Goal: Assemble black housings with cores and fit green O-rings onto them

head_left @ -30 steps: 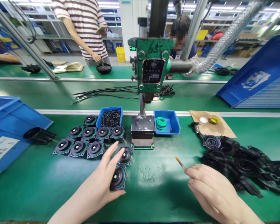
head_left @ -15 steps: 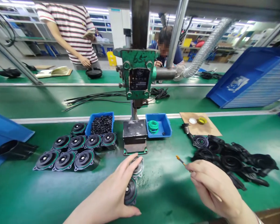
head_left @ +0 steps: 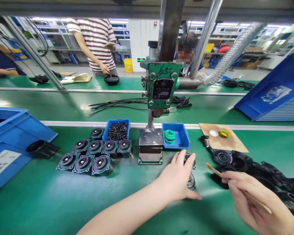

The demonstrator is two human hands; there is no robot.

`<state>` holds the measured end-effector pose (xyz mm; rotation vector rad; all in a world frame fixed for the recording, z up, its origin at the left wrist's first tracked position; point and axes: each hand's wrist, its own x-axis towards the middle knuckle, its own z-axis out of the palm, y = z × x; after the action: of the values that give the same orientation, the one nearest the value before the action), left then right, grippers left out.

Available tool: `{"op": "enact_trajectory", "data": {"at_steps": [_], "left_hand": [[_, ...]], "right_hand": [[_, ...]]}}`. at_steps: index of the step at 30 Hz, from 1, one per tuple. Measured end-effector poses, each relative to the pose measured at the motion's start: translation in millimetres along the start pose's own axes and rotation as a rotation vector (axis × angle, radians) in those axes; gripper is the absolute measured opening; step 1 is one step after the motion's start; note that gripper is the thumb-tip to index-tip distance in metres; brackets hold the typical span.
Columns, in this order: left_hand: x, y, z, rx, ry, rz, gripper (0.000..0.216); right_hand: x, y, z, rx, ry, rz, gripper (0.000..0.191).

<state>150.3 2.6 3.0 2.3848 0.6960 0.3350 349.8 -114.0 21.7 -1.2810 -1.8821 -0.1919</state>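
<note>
My left hand (head_left: 173,181) is curved around the left side of two black round housings (head_left: 191,182) that stand in a row right of the press base, fingers at the far one and thumb at the near one. It hides much of both. In my right hand (head_left: 262,199) is a small brush (head_left: 213,169), its orange bristles pointing left toward the housings. Dark plastic parts (head_left: 243,162) lie piled beside and behind that hand. On the left, several black round housings with green rings (head_left: 101,164) stand in rows.
A green press (head_left: 161,85) stands over its black block (head_left: 150,138). Beside it are a blue bin of black rings (head_left: 106,130) and a blue bin of green rings (head_left: 185,137). An open yellow pot (head_left: 224,133) sits on cardboard. Two people are across the bench.
The view has swung left. My left hand has slid the two housings to the right over the bench, away from the press front. My right hand still holds the brush.
</note>
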Motion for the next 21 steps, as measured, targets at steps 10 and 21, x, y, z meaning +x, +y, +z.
{"op": "enact_trajectory", "data": {"at_steps": [10,21], "left_hand": [[-105,-97,-113,0.744,0.381,-0.159,0.042],[-113,-132,-113,0.698,0.322,-0.035,0.034]], "right_hand": [[61,26,36,0.215,0.165,0.392,0.012],[89,37,47,0.480,0.338,0.508,0.018]]}}
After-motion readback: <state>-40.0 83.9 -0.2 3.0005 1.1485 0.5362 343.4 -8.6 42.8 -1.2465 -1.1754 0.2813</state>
